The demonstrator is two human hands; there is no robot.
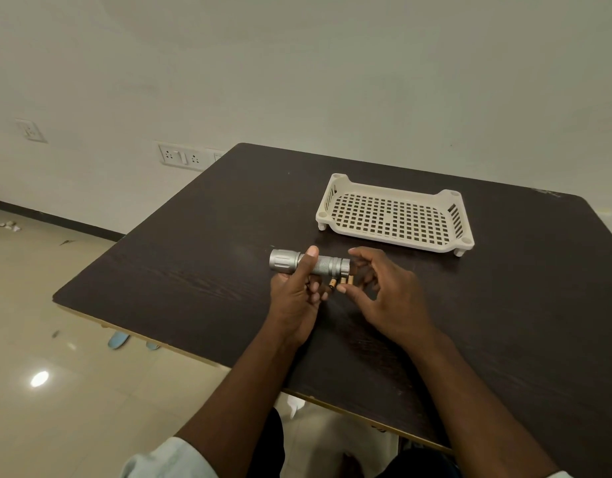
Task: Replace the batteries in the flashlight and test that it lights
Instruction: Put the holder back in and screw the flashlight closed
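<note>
The silver knurled metal flashlight point(308, 263) lies level in the left hand point(296, 291), fingers curled round its barrel, tail end facing the right hand point(384, 288), probably for loading. Small gold-and-black batteries point(340, 281) sit just under that end; the right hand's fingers are loosely spread beside them. Beyond the right hand, a cream perforated plastic tray point(394, 215) rests on the dark wood-grain counter point(194, 263).

The flashlight point(309, 263) looks like matt silver metal with a knurled middle; the tray point(394, 215) is cream perforated plastic; the counter point(201, 243) shows dark woodgrain.
</note>
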